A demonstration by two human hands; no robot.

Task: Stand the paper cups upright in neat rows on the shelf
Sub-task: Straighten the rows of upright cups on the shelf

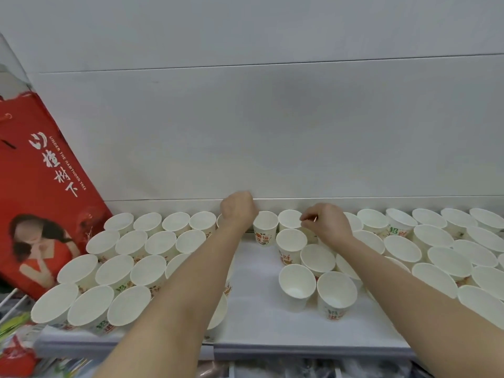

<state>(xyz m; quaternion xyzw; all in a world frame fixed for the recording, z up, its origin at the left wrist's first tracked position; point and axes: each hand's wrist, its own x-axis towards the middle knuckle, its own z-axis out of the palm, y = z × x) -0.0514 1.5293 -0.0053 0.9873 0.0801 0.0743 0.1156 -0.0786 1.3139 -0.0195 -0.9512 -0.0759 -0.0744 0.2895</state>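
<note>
- Dozens of paper cups stood upright in rows at nine o'clock on the shelf.
- Our left hand curled at twelve o'clock; what it held, we could not tell.
- Our right hand pinched a back-row cup's rim; next, we judged, came closing the middle gap.

A pale grey wall filled the view from 10 to 2 o'clock, crossed by thin horizontal seams. At 9 o'clock a red printed bag leaned against it. Blurred clutter, possibly packaging, lay at 8 o'clock.
</note>
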